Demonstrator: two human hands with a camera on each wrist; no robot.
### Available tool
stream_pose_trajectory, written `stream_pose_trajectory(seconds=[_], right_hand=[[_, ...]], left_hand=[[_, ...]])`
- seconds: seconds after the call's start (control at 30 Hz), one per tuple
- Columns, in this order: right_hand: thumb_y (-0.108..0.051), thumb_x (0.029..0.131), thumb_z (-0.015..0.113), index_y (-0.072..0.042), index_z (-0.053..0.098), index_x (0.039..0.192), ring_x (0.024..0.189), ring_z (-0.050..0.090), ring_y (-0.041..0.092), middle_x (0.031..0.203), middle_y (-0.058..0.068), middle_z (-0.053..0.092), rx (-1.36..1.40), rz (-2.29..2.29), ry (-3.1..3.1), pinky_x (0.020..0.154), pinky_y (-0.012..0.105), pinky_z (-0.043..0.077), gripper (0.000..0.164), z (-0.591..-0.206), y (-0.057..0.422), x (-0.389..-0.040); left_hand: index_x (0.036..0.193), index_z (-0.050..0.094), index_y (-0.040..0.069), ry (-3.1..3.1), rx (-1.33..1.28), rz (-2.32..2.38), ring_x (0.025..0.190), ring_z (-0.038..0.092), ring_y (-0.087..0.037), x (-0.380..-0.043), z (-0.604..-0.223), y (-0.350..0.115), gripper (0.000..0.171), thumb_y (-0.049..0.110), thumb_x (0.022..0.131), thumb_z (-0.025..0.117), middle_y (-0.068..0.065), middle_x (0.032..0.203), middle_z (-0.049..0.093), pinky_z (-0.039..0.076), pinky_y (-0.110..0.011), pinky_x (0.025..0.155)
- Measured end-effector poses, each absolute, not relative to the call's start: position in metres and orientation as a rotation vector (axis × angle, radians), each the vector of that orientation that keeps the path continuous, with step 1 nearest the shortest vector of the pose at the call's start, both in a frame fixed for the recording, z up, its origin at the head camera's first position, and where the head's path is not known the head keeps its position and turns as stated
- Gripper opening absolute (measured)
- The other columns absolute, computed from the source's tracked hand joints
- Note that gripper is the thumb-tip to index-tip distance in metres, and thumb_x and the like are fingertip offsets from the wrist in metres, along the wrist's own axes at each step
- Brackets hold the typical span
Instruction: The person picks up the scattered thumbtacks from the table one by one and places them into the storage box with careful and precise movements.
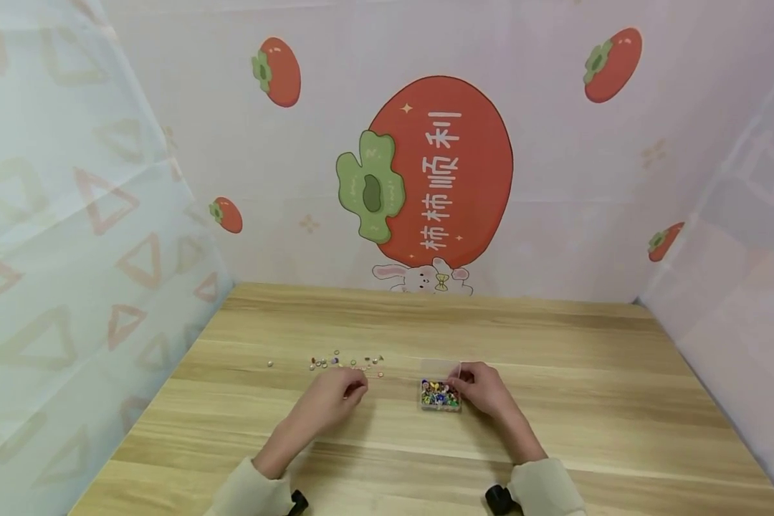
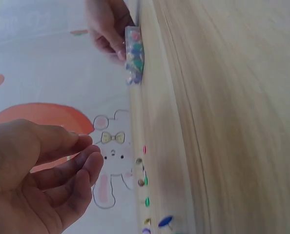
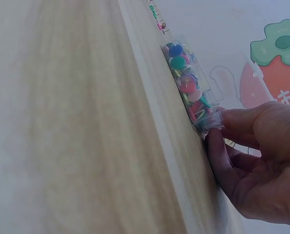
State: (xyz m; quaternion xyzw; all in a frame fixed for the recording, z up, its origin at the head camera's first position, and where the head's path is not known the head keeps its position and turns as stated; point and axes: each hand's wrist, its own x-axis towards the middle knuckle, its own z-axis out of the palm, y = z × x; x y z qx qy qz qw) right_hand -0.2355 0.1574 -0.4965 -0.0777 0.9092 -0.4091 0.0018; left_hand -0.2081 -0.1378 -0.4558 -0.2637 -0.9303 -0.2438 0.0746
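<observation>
A small clear plastic box (image 1: 440, 408) stands on the table, filled with colourful thumbtacks (image 1: 438, 394). Its transparent lid (image 1: 435, 368) is raised at the back. My right hand (image 1: 484, 387) grips the box's right side, thumb and fingers pinching the clear corner in the right wrist view. To the left, my left hand (image 1: 337, 393) hovers just in front of several loose thumbtacks (image 1: 352, 362) scattered on the wood. Its fingers (image 2: 81, 165) are bent, thumb close to the index fingertip; I cannot tell whether a tack is between them.
One stray tack (image 1: 270, 364) lies apart at the left. The wooden table (image 1: 522, 330) meets a patterned cloth backdrop (image 1: 555, 179) at its back edge, with cloth walls at both sides. Black wrist devices (image 1: 499, 499) sit near both sleeves.
</observation>
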Motion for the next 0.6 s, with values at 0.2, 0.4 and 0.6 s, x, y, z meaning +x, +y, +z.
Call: stream_pose_trajectory(seconds=[0.2,0.4,0.6], right_hand=[[-0.009,0.086,0.068,-0.009,0.071,0.081,0.065,0.053,0.013,0.07,0.001,0.064,-0.267,-1.322,2.834,0.063,0.033,0.045,0.005,-0.496,0.158,-0.234],[-0.009,0.086,0.068,-0.009,0.071,0.081,0.062,0.053,0.012,0.068,0.001,0.063,-0.263,-1.343,2.82,0.061,0.032,0.045,0.006,-0.497,0.157,-0.236],[-0.01,0.086,0.068,-0.01,0.07,0.081,0.065,0.052,0.012,0.069,0.0,0.063,-0.252,-1.31,2.842,0.063,0.032,0.045,0.006,-0.497,0.158,-0.235]], left_hand=[[0.081,0.069,0.01,-2.813,-0.668,-0.733,0.061,0.048,-0.004,-0.201,-0.455,-0.161,0.007,0.008,0.086,0.066,0.009,0.068,0.058,0.046,-0.022,0.054],[0.077,0.067,0.01,-2.869,-0.618,-0.712,0.057,0.045,-0.004,-0.196,-0.462,-0.182,0.008,0.004,0.082,0.067,0.01,0.063,0.054,0.043,-0.021,0.051],[0.081,0.065,0.009,-2.921,-0.677,-0.721,0.068,0.054,-0.01,-0.192,-0.473,-0.193,0.014,0.006,0.073,0.076,0.003,0.073,0.06,0.051,-0.027,0.06]])
